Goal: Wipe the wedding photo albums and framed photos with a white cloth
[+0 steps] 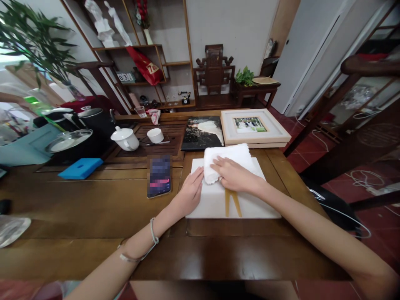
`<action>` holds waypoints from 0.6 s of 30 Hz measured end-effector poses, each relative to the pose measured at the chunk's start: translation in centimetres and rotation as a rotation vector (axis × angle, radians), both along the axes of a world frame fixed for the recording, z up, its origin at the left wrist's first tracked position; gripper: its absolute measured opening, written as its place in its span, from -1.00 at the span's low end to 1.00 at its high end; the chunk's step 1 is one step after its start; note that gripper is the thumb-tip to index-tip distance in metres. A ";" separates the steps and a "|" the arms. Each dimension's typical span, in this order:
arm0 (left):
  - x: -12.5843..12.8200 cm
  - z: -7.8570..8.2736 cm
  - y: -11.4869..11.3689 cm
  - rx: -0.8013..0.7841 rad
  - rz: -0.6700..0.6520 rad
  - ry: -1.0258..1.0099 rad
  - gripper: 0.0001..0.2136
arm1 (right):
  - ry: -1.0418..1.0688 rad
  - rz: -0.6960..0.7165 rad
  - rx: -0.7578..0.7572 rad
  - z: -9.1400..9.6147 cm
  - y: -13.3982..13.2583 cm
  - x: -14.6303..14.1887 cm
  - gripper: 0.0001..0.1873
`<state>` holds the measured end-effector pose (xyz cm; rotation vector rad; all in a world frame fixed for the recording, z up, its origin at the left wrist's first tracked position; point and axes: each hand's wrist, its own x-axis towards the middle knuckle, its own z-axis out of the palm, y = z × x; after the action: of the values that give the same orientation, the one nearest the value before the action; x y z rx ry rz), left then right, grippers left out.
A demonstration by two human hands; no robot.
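Note:
My right hand [233, 173] lies palm down on a folded white towel [239, 152], its fingers spread over the cloth; the underside of that hand is hidden. Beneath the towel is a flat white board [211, 204]. A gold shape with two leg-like prongs [231, 202] shows on the board below my right hand, its upper part covered by the hand and towel. My left hand [190, 193] rests at the board's left edge with fingers stretched out, the fingertips close to the towel's left side.
A phone [160, 177] lies left of the board. Behind are a black picture panel [200, 143] and a framed photo [256, 139]. Farther left stand a white lidded cup [125, 139], a small white bowl [155, 135], a blue block [80, 168] and a glass-lidded pot [70, 141].

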<state>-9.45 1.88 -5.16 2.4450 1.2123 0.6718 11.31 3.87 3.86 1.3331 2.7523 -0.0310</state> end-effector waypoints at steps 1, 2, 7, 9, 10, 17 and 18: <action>0.0 0.0 0.0 0.002 0.000 -0.002 -0.55 | 0.010 0.041 0.002 -0.2 0.0 -0.2 -0.56; 0.0 -0.1 0.0 0.005 -0.001 -0.004 -0.55 | 0.017 0.064 -0.003 -0.3 0.0 -0.3 -0.54; -0.1 0.0 0.0 -0.008 -0.009 0.009 -0.54 | -0.015 -0.061 -0.103 1.0 -0.6 0.7 -0.56; 0.0 0.2 -0.1 -0.026 -0.007 0.019 -0.54 | -0.054 -0.135 -0.134 2.0 -0.5 2.1 -0.62; 0.0 0.3 -0.1 -0.033 -0.005 0.020 -0.54 | -0.079 -0.171 -0.148 2.4 -0.4 2.8 -0.66; 0.0 0.4 -0.2 -0.035 0.005 0.010 -0.55 | -0.099 -0.214 -0.126 3.0 0.0 3.8 -0.69; 0.0 0.4 -0.2 -0.035 0.004 0.011 -0.55 | -0.079 -0.194 -0.108 2.8 -0.2 3.2 -0.68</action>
<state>-9.41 1.68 -4.79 2.4214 1.2233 0.6332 14.49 3.68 6.63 1.5307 2.5094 -0.1341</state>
